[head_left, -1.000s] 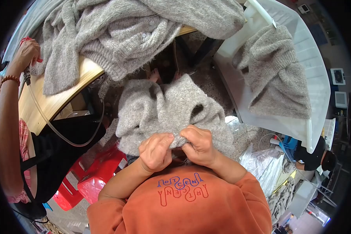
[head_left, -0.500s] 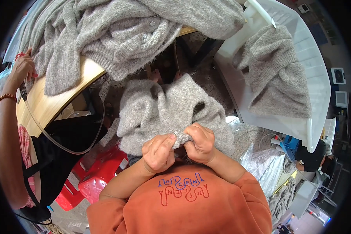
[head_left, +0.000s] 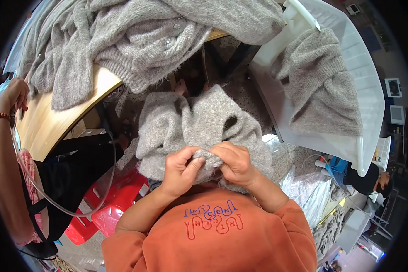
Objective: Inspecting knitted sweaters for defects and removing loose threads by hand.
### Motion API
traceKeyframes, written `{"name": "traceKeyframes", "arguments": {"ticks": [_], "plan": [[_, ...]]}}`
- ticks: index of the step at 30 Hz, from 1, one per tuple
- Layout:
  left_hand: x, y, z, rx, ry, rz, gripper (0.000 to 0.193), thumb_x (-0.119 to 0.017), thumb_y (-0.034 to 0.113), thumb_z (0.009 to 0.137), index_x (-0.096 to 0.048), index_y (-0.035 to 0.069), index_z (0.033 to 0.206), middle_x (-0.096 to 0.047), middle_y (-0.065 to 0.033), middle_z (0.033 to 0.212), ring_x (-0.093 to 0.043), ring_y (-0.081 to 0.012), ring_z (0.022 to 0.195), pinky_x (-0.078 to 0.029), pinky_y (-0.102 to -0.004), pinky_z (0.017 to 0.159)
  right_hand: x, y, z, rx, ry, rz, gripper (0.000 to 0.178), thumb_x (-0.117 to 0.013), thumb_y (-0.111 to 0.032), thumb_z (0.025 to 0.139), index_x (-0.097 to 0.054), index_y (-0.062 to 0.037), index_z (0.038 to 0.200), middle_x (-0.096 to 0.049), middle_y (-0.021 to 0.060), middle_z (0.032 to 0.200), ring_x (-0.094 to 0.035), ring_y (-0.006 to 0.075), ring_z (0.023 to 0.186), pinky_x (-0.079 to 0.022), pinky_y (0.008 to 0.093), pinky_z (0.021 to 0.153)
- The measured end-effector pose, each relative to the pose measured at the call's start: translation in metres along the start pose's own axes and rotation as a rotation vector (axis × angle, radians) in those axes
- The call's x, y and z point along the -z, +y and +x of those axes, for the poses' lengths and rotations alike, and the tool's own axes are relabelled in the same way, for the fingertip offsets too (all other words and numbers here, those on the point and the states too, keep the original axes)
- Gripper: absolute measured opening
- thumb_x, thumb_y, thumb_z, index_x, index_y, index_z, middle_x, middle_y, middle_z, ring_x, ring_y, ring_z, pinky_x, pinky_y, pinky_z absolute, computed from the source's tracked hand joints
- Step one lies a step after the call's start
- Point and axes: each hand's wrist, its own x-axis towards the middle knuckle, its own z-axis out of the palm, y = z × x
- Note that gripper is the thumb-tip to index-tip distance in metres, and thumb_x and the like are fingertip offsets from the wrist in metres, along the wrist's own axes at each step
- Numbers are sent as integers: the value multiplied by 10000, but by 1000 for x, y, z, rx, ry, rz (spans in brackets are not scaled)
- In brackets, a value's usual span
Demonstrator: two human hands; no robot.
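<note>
A fuzzy grey knitted garment (head_left: 199, 122) lies bunched across my lap, with a dark opening in its right part. Its near edge is pinched between my two hands, close in front of my orange top. My left hand (head_left: 181, 170) is closed on the fabric, thumb and forefinger on a small folded bit of it. Right beside it, my right hand (head_left: 235, 163) grips the same edge with curled fingers. Between the hands the knit is rolled into a short thick strip. Whether anything small is hidden in the fold, I cannot tell.
A wooden table (head_left: 68, 115) at the far left bears a heap of grey knitwear (head_left: 136, 41). At the right stands a white plastic bin (head_left: 367, 90) with a grey knit piece (head_left: 322, 86) over it. A co-worker's arm (head_left: 7, 149) and red stools (head_left: 109, 211) are at the left.
My left hand has turned, so its thumb now shows on the folded edge. My right hand has shifted slightly on the knit. The co-worker's hand has moved left, with the clear tube swinging along.
</note>
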Motion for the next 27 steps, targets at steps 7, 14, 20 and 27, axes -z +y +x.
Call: {"name": "traceKeyframes", "arguments": {"ticks": [7,14,20,27], "plan": [[6,-1,7,231,4,-473,22,-575,-7,809,-592,1,819,-584,23,724,-480,-20,623,-393,-186,526,8,-15,-4,128,153,-62,472,-550,102,544,-606,-6,1000,-590,114,804,-584,231,638,-474,315,526],[3,19,7,225,-85,-263,49,-592,-36,778,-586,-4,815,-537,11,687,-460,-18,536,-343,-180,434,4,-23,-4,261,60,-126,377,-589,62,536,-578,21,911,-581,124,783,-553,227,557,-437,289,447],[6,9,3,278,-130,-511,52,-549,-28,806,-593,-44,830,-547,-6,788,-463,-28,562,-358,-183,460,0,-23,-2,297,86,-266,365,-616,25,537,-578,18,900,-572,106,784,-533,198,537,-416,278,423],[5,7,0,162,-80,-404,100,-549,-32,801,-607,-50,881,-565,-22,786,-497,-53,590,-392,-189,481,-3,-22,0,302,49,-333,354,-603,39,529,-573,28,882,-569,112,778,-525,200,533,-415,281,430]]}}
